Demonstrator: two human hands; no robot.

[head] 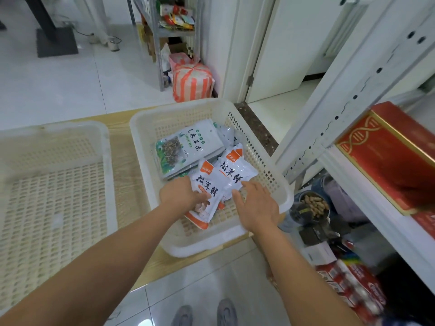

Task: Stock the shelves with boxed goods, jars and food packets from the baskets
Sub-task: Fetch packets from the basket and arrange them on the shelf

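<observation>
white shelf point(353, 175) fills the right side, upright post full of holes. wood table point(122, 147) sits left of it, carrying two pale mesh baskets side by side. left basket point(103, 147) shows only bare mesh. right basket point(141, 128) hangs over the table's near edge, just beside the shelf post, and holds the packets. red box point(388, 156) with gold trim lies on the shelf board, upper right. striped bag point(193, 81), orange and white, stands on the floor beyond the table. green packet point(188, 147) lies flat toward the back of the right basket, on top of more like it. two white-and-orange packets overlap in the basket's near right part: far packet point(235, 170) leans over near packet point(204, 196). left hand point(181, 194) is down in the basket, fingers curled onto the near packet's left edge, gripping it. right hand point(256, 208) has thumb and forefinger spread apart, tips touching the far packet's near edge; its other fingers are hidden. peanut jar point(313, 205) sits on a lower shelf level, blurred.
</observation>
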